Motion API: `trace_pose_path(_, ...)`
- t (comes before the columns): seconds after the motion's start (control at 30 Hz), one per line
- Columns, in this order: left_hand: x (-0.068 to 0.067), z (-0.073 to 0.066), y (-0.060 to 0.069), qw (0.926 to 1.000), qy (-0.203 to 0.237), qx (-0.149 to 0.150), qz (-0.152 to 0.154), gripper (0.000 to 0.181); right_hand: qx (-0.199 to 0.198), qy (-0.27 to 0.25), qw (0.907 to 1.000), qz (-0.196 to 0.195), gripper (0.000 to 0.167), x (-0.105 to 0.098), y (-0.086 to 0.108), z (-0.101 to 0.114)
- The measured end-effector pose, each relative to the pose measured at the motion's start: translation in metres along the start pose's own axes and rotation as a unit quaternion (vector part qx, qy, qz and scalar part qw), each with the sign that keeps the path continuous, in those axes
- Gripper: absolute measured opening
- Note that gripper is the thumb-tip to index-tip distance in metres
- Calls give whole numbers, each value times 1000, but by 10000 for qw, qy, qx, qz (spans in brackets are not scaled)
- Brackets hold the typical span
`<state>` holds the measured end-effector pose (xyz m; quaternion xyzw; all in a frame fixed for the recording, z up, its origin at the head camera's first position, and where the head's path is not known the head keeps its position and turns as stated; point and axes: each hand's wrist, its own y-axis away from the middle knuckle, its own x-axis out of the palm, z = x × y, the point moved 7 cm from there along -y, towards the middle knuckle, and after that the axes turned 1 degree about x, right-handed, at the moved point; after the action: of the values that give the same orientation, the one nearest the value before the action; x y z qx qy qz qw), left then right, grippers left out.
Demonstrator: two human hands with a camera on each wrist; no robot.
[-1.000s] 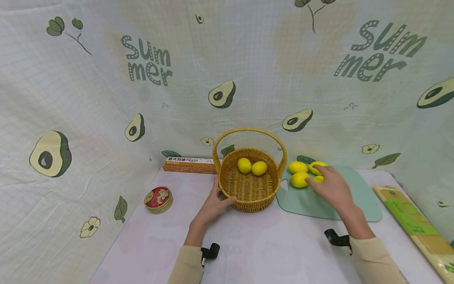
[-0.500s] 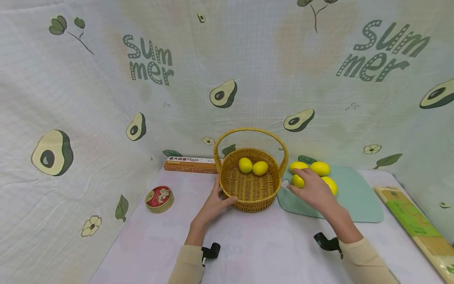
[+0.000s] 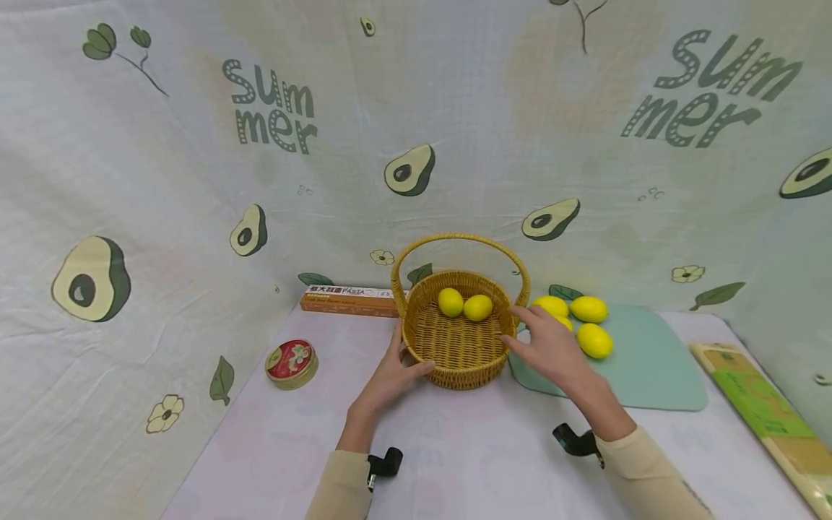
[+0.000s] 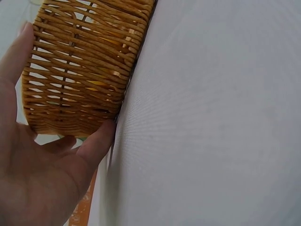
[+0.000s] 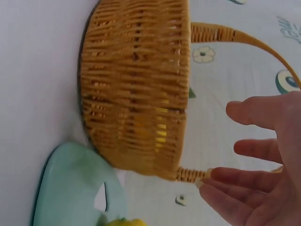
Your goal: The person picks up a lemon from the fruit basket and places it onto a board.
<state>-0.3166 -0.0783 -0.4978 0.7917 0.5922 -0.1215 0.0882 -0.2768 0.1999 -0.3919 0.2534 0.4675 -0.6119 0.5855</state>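
Note:
A wicker basket (image 3: 458, 354) with a tall arched handle stands on the table, two lemons (image 3: 477, 308) lying at its back. My left hand (image 3: 390, 375) holds the basket's left side, thumb round the front and fingers along the wall; the left wrist view shows this hand (image 4: 47, 174) against the weave. My right hand (image 3: 549, 347) is at the basket's right rim, holding nothing. In the right wrist view that hand (image 5: 263, 174) has spread fingers, with fingertips by the handle's foot (image 5: 190, 175). Several more lemons (image 3: 594, 341) lie on a green cutting board (image 3: 656, 375), one partly hidden behind the right hand.
A pasta box (image 3: 351, 301) lies behind the basket to the left. Nearer on the left sits a round red-lidded tin (image 3: 291, 363). Along the right edge lies a long green-and-tan packet (image 3: 760, 412). Printed cloth (image 3: 481, 108) hangs at the back and sides.
My right hand has moved left, from over the lemons on the board to the basket's right rim, with nothing in it. My left hand has stayed on the basket.

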Motion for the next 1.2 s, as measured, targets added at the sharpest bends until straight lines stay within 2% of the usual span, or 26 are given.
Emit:
trace_pose_path(0.03,-1,-4,2,10000,44,-18,22,111,-26,-42,10000,-5,56,1,-1,2)
trace_pose_path(0.2,-1,-6,2,9999,136,-42,32,112,-168,-295,9993,176,58,13,-11,16)
trace_pose_path(0.37,1,0,1,9999,138,-63,16,111,-206,-335,9987,321,57,30,-24,24)
trace_pose_path(0.63,3,1,1,9999,111,-31,34,109,172,-358,9975,591,57,52,-48,20)
trace_pose_path(0.9,2,-1,0,10000,30,65,46,109,355,-507,9965,567,60,66,-71,14)
trace_pose_path(1.2,2,1,-2,9998,67,161,76,109,443,-199,9975,510,62,76,-87,12)
